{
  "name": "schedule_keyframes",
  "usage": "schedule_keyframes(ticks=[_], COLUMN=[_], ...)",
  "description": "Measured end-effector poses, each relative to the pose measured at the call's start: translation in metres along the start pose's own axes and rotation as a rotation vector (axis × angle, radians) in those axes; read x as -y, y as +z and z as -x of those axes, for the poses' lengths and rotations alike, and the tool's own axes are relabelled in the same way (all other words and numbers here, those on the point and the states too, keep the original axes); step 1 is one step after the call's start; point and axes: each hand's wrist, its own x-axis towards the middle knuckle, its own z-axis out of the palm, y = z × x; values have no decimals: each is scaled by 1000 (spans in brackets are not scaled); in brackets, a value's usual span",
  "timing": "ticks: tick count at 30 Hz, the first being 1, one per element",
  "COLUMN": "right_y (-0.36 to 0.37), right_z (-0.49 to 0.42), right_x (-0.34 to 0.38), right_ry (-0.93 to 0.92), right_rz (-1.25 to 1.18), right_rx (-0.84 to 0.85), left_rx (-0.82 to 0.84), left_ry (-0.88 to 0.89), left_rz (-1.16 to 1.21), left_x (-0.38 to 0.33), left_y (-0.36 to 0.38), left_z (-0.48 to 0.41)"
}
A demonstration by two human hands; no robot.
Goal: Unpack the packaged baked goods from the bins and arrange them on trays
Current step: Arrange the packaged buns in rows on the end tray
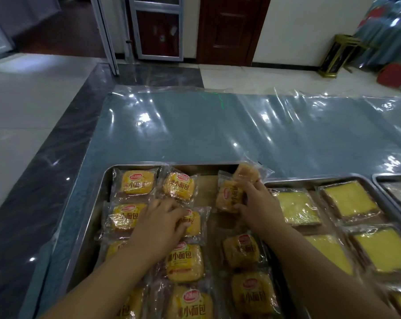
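While the left hand (160,224) lies flat with fingers spread on a bread pack (193,223) in the middle of the tray (93,210), the right hand (259,203) grips a second pack (229,196) at the tray's far right corner. A third pack (246,173) sticks up just past its fingers. Yellow cake slices (296,208) lie right of the tray, on the tabletop (218,130).

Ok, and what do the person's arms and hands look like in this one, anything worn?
The left forearm and right forearm are bare as far as the frame shows, with no sleeves. The left hand and right hand wear no gloves or rings, and neither wrist shows a watch or bracelet.
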Motion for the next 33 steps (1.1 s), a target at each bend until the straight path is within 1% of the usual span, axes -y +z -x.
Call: schedule_keyframes(ticks=[3, 6, 8, 10, 12, 14, 16, 19, 21, 23, 24, 25, 28, 29, 31, 33], right_y=[0, 1, 3, 3, 3, 2, 1, -4, -9, -16, -20, -24, -31, -31, -30, -27], right_z=[0, -1, -2, -6, -9, -10, -6, 1, 0, -6, -11, -17, -37, -42, -48, -49], right_x=[2, 6, 8, 9, 6, 2, 0, -2, -3, -2, -2, -1, -4, -6, -9, -10], right_ry=[80, 89, 49, -50, -127, -153, -125, -16, 49, 111, 150, 202, 378, 417, 454, 399], right_rz=[-85, -63, 34, 168, 247, 310, 360, 383, 291, 145, 79, 19, -157, -226, -374, -491], right_rx=[-28, -16, 6, 21, 26, 29, 18, 0, -94, -232, -271, -276, -182, -176, -218, -268], left_rx=[-1, 15, 27, 42, 54, 63, 62, 50, 51, 49, 42, 30, -6, -15, -33, -45], left_ry=[-22, -38, -45, -46, -42, -48, -54, -53, -55, -61, -63, -63, -41, -33, -23, -19], left_rz=[0, -6, -13, -33, -54, -66, -73, -82, -82, -78, -74, -67, -42, -35, -22, -16], left_x=[-2, -5, -6, -6, -5, -5, -5, -6, -7, -8, -9, -9, -13, -14, -15, -14], left_y=[1, 1, 1, 1, 2, 2, 3, 3, 2, 0, -1, -3, -7, -8, -9, -9], left_z=[2, 3, 2, 3, 2, 2, 2, 1, -2, -4, -6, -8, -13, -15, -17, -17])
